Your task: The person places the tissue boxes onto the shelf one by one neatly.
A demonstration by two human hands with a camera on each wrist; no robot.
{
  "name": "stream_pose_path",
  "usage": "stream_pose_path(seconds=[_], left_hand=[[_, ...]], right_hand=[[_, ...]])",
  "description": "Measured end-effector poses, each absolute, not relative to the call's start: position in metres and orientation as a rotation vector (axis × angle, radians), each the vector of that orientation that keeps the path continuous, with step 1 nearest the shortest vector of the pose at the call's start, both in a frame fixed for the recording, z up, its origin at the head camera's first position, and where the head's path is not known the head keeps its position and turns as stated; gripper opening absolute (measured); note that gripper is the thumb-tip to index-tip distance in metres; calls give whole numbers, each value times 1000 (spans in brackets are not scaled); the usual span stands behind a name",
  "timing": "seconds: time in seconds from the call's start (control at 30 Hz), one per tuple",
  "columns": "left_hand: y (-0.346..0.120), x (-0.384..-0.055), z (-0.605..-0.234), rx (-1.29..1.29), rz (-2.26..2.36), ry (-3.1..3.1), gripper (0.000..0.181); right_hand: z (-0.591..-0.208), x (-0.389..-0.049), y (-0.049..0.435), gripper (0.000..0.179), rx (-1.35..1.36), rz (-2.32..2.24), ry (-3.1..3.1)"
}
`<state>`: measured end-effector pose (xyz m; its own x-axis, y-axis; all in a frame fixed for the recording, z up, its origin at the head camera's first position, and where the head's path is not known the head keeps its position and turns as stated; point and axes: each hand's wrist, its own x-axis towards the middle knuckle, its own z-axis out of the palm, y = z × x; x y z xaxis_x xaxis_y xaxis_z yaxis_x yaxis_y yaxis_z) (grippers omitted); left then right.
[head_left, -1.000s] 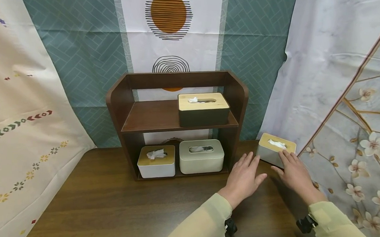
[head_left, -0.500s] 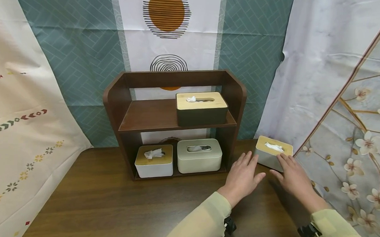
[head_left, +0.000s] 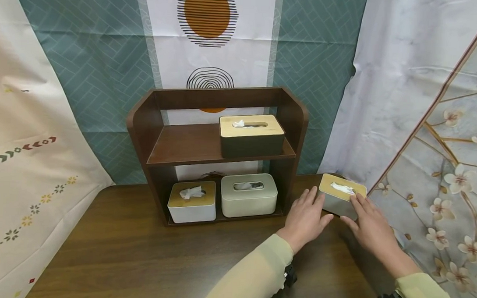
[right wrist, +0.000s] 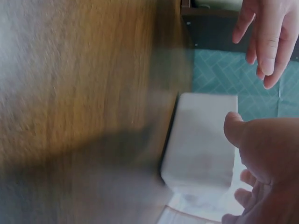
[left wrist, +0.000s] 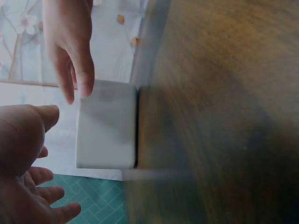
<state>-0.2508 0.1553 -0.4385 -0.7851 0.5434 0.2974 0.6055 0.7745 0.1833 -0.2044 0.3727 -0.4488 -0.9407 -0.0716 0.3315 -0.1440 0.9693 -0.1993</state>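
Note:
A pale grey tissue box [head_left: 341, 196] with a wooden lid and a white tissue stands on the table, right of the shelf. My right hand [head_left: 371, 224] is at its right end, fingers straight and overlapping the lid's near right corner; whether they touch cannot be told. My left hand [head_left: 305, 219] is held near the box's left end, fingers extended. In the left wrist view, the box's plain side [left wrist: 107, 126] faces me, with my left hand [left wrist: 23, 158] beside it. The right wrist view shows my right hand [right wrist: 266, 163] at the box, thumb near its upper edge.
A dark brown two-tier shelf [head_left: 183, 149] holds a dark green tissue box [head_left: 251, 143] above. Below are a white wooden-lidded box [head_left: 192, 208] and a cream box [head_left: 249, 202]. Patterned cloths [head_left: 412, 129] hang behind and beside the wooden table [head_left: 140, 259].
The pale grey tissue box has shifted slightly towards me. Both hands stay close to it, the right fingers moving a little with it. The head view has drifted slightly.

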Motion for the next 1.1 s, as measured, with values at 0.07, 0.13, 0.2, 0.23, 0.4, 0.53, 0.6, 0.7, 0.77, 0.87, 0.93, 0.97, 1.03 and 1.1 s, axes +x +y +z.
stream_pose_path(seconds=[0.07,0.13,0.2,0.23,0.4,0.53,0.6,0.7,0.77,0.87,0.93,0.97,1.03,1.1], left_hand=[[159,-254,-439,-898,-365,-2740,68],[163,-257,-441,-894,-347,-2742,68],[166,-260,-443,-889,-338,-2748,68],[168,-261,-444,-886,-336,-2751,68],[173,-263,-444,-878,-338,-2765,69],[174,-265,-439,-873,-337,-2766,70],[174,-267,-437,-868,-335,-2765,70],[174,-267,-435,-865,-334,-2764,71],[174,-266,-435,-864,-333,-2762,71],[174,-265,-436,-861,-325,-2767,71],[174,-265,-437,-856,-320,-2779,71],[174,-264,-438,-854,-317,-2786,71],[173,-264,-440,-853,-315,-2797,72],[172,-264,-443,-854,-310,-2806,72]], right_hand=[[-449,-207,375,78,141,310,-2808],[-450,-208,378,79,137,305,-2826],[-452,-210,381,79,136,299,-2842],[-453,-210,382,79,138,297,-2846],[-457,-211,386,80,145,318,-2832],[-455,-212,386,80,148,353,-2820],[-454,-212,385,79,150,359,-2827],[-452,-210,383,77,151,360,-2838],[-451,-207,382,76,148,358,-2845],[-450,-203,380,75,148,358,-2851],[-449,-199,379,74,148,366,-2857],[-449,-197,378,74,150,369,-2858],[-449,-193,377,73,156,371,-2854],[-449,-189,375,72,165,365,-2846]])
